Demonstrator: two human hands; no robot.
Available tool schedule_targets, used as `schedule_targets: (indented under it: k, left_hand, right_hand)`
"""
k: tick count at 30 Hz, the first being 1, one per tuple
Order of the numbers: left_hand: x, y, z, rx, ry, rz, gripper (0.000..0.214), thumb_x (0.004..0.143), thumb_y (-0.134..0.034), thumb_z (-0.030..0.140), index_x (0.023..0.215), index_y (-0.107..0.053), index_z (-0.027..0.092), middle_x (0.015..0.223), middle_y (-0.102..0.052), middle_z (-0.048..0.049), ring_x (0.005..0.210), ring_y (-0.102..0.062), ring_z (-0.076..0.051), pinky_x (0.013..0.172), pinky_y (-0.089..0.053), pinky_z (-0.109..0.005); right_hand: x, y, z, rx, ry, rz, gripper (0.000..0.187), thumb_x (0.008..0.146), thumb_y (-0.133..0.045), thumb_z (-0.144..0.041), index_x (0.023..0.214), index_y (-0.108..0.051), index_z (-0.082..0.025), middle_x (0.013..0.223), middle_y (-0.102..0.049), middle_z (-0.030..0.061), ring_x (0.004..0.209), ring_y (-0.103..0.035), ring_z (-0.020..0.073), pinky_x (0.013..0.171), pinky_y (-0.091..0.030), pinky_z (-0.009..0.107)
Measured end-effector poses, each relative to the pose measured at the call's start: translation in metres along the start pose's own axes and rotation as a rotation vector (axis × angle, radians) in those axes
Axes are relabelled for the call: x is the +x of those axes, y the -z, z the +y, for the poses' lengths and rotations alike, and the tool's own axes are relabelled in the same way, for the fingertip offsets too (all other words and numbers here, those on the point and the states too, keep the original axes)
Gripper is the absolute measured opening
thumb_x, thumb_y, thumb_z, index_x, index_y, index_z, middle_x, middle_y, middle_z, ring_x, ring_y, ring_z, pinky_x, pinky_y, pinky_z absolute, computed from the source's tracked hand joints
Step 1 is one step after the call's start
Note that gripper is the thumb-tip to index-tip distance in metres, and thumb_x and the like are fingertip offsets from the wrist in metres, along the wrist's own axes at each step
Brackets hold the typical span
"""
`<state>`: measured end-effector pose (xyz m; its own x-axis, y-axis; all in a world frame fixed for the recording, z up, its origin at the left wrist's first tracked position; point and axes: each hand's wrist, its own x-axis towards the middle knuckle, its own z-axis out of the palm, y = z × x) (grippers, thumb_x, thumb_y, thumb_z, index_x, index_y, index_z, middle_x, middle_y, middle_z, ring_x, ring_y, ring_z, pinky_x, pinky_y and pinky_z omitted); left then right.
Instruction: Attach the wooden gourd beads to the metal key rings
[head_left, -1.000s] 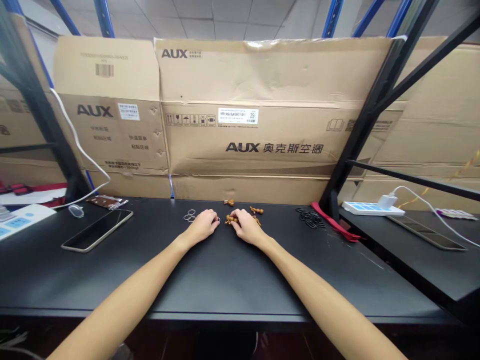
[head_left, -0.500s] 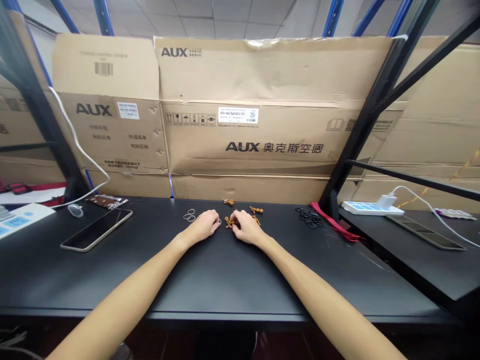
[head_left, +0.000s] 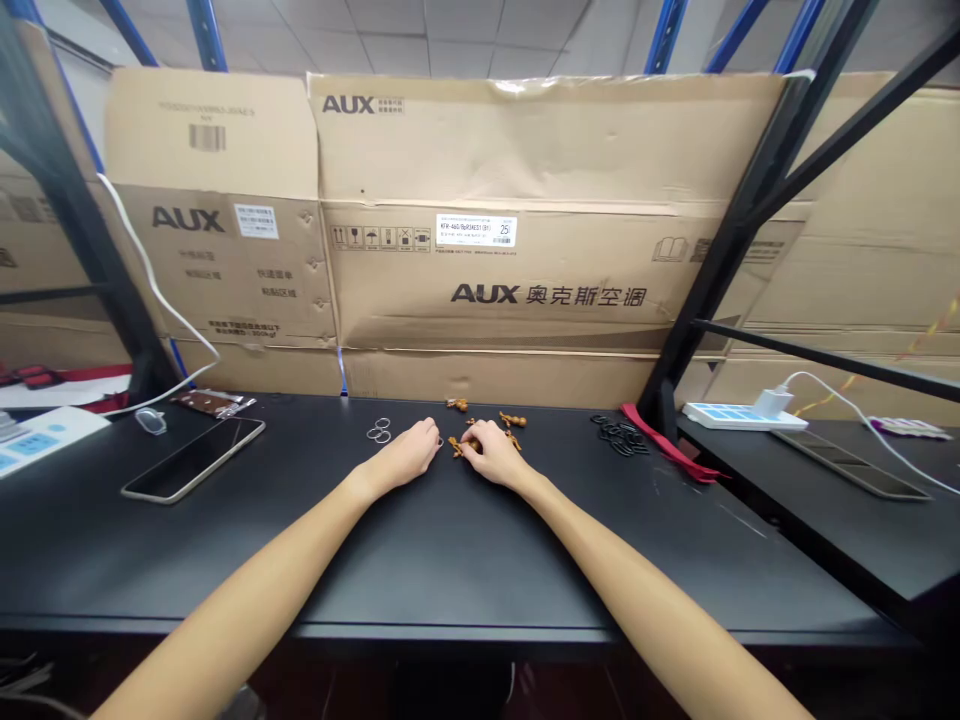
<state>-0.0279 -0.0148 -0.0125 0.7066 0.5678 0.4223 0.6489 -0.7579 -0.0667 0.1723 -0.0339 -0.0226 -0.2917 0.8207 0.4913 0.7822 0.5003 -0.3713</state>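
Observation:
My left hand (head_left: 411, 450) rests on the black table with its fingers closed. At its fingertips a thin metal ring (head_left: 440, 440) shows in part. Just to the right, my right hand (head_left: 493, 452) pinches a small brown ornament (head_left: 455, 447), whose left end pokes out beyond the fingers; the rest is covered by them. Similar small brown ornaments lie close by: one at the back (head_left: 457, 404), another behind my right hand (head_left: 513, 420), and a third partly hidden beside it (head_left: 514, 440). Several loose metal rings (head_left: 379, 432) lie left of my left hand.
A pile of black clasps or loops (head_left: 619, 436) lies at the right beside a red strap (head_left: 671, 448). At left are a phone (head_left: 196, 460), a brown packet (head_left: 214, 402) and a power strip (head_left: 49, 440). Cardboard (head_left: 487, 240) walls the back; black frame posts (head_left: 735, 240) flank the table.
The fingers of both hands have shifted slightly. The ring now shows at my left fingertips, and the brown ornament has turned a little in my right hand.

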Motion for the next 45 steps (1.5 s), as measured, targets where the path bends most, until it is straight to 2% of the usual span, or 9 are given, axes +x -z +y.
schedule_targets:
  k: [6, 12, 18, 22, 33, 39, 45]
  left_hand:
    - [0.001, 0.002, 0.0, -0.087, 0.016, 0.032, 0.015, 0.091, -0.035, 0.017, 0.083, -0.047, 0.017, 0.088, -0.05, -0.0071, 0.078, -0.052, -0.018, 0.075, -0.045, -0.032]
    - [0.004, 0.003, 0.002, -0.333, 0.154, 0.077, 0.014, 0.088, -0.04, 0.021, 0.077, -0.048, 0.018, 0.082, -0.052, -0.0038, 0.071, -0.052, -0.015, 0.07, -0.045, -0.029]
    - [0.006, 0.011, 0.01, -0.462, 0.264, 0.029, 0.017, 0.085, -0.042, 0.025, 0.076, -0.053, 0.017, 0.081, -0.056, -0.0031, 0.072, -0.054, -0.015, 0.071, -0.044, -0.028]
    - [0.006, 0.013, 0.012, -0.516, 0.306, 0.006, 0.019, 0.085, -0.042, 0.027, 0.077, -0.056, 0.017, 0.082, -0.059, -0.003, 0.073, -0.055, -0.015, 0.071, -0.044, -0.028]
    - [0.006, 0.014, 0.013, -0.572, 0.339, -0.024, 0.024, 0.085, -0.041, 0.033, 0.079, -0.057, 0.017, 0.086, -0.061, -0.0041, 0.079, -0.058, -0.017, 0.075, -0.045, -0.029]
    - [0.006, 0.014, 0.011, -0.614, 0.35, -0.037, 0.023, 0.085, -0.042, 0.032, 0.08, -0.057, 0.017, 0.089, -0.062, -0.0042, 0.082, -0.058, -0.018, 0.078, -0.045, -0.029]
    - [0.006, 0.015, 0.011, -0.639, 0.349, -0.05, 0.024, 0.084, -0.042, 0.034, 0.081, -0.059, 0.017, 0.089, -0.062, -0.0046, 0.084, -0.058, -0.018, 0.08, -0.045, -0.03]
  right_hand:
    - [0.0, 0.001, -0.002, 0.082, 0.01, 0.0, 0.006, 0.083, -0.051, -0.017, 0.08, -0.056, -0.018, 0.082, -0.061, 0.0048, 0.08, -0.052, 0.0168, 0.077, -0.042, 0.03]
    - [0.001, 0.001, -0.005, 0.214, 0.017, 0.049, 0.008, 0.085, -0.049, -0.022, 0.085, -0.055, -0.018, 0.082, -0.063, 0.0039, 0.074, -0.056, 0.015, 0.072, -0.042, 0.027]
    - [0.002, 0.001, -0.005, 0.312, 0.022, 0.12, 0.014, 0.085, -0.047, -0.028, 0.089, -0.056, -0.018, 0.078, -0.063, 0.0023, 0.064, -0.053, 0.0125, 0.063, -0.041, 0.024]
    - [0.002, 0.001, -0.006, 0.336, 0.022, 0.099, 0.017, 0.085, -0.047, -0.03, 0.09, -0.057, -0.018, 0.077, -0.063, 0.0015, 0.06, -0.051, 0.0115, 0.06, -0.041, 0.024]
    - [0.0, 0.0, -0.01, 0.331, 0.057, 0.074, 0.015, 0.085, -0.049, -0.029, 0.089, -0.058, -0.018, 0.076, -0.064, 0.0015, 0.066, -0.055, 0.0126, 0.065, -0.043, 0.024]
    - [-0.001, 0.001, -0.01, 0.345, 0.088, 0.075, 0.017, 0.083, -0.049, -0.024, 0.095, -0.06, -0.018, 0.08, -0.066, 0.0017, 0.066, -0.057, 0.0122, 0.065, -0.044, 0.024]
    - [0.001, 0.0, -0.009, 0.292, 0.096, 0.079, 0.016, 0.081, -0.05, -0.021, 0.089, -0.064, -0.019, 0.082, -0.067, 0.0025, 0.066, -0.057, 0.0124, 0.067, -0.045, 0.025]
